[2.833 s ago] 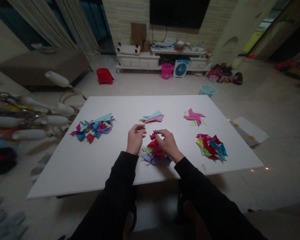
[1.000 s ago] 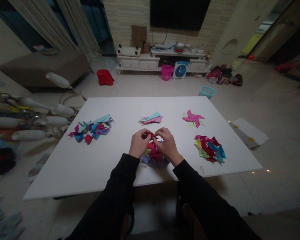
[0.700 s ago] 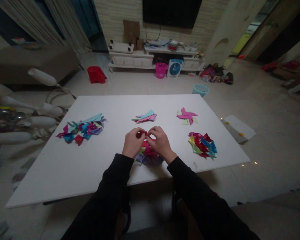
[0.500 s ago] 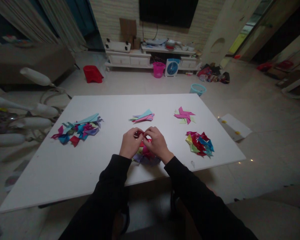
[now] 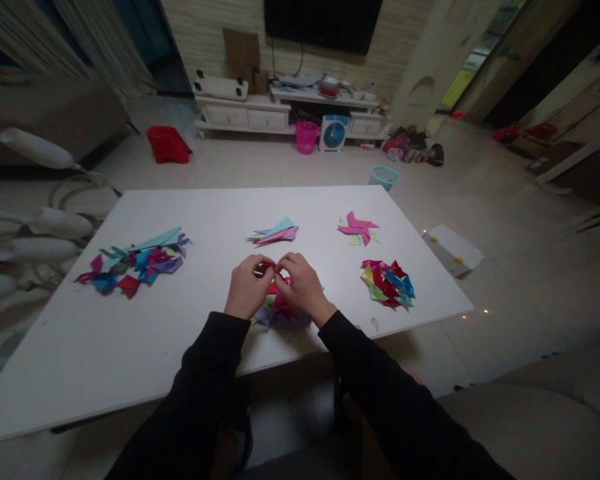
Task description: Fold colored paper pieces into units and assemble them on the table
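Over the front middle of the table, my left hand (image 5: 247,288) and my right hand (image 5: 303,285) meet, fingertips pinched together. Between them is a small piece of red folded paper (image 5: 265,269), mostly hidden by the fingers. Right below my hands lies a pile of folded paper pieces (image 5: 263,317) in pink, green and purple, partly covered by them. Beyond my hands rests a bunch of long, pointed folded papers (image 5: 280,233) in blue and pink.
The white table (image 5: 195,347) also bears a mixed pile of origami pieces (image 5: 147,263) at left, another colourful pile (image 5: 390,283) at right and a pink pinwheel-shaped fold (image 5: 359,230) behind it. White lamp-like parts (image 5: 45,250) stand close to the left edge.
The view has shifted slightly, so the table and piles appear further left. Both hands keep their pinch on the red paper, with hardly any change in pose.
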A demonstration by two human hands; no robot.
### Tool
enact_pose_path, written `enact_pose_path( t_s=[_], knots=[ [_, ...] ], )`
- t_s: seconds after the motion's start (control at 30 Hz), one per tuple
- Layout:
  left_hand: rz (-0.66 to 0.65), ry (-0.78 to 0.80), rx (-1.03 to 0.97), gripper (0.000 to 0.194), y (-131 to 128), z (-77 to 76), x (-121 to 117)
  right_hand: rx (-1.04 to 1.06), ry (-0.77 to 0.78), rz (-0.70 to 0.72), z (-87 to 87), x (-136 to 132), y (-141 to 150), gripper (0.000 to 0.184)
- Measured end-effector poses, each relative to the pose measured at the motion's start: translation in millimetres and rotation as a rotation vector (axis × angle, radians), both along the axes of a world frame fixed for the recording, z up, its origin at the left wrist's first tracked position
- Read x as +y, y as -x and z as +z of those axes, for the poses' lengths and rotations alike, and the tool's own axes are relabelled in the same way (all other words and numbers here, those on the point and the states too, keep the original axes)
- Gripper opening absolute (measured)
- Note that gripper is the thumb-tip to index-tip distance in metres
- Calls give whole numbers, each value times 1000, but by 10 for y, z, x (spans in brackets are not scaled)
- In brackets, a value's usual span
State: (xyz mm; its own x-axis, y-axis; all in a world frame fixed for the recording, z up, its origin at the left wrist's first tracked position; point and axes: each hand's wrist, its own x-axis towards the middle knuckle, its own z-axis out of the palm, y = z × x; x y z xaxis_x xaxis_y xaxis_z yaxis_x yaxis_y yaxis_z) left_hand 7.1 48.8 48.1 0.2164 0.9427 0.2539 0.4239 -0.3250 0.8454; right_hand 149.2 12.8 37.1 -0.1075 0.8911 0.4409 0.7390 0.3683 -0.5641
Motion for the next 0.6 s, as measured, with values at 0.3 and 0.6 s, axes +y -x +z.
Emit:
enact_pose_path(
  t_s=[0.3,0.6],
  knots=[
    [5,2,-2,11,16,-2,0,21,-1,-25,-8,9,4,8],
    [-1,25,-15,13,2,-10,-8,39,7,-16,15,10,5,10]
  ],
)
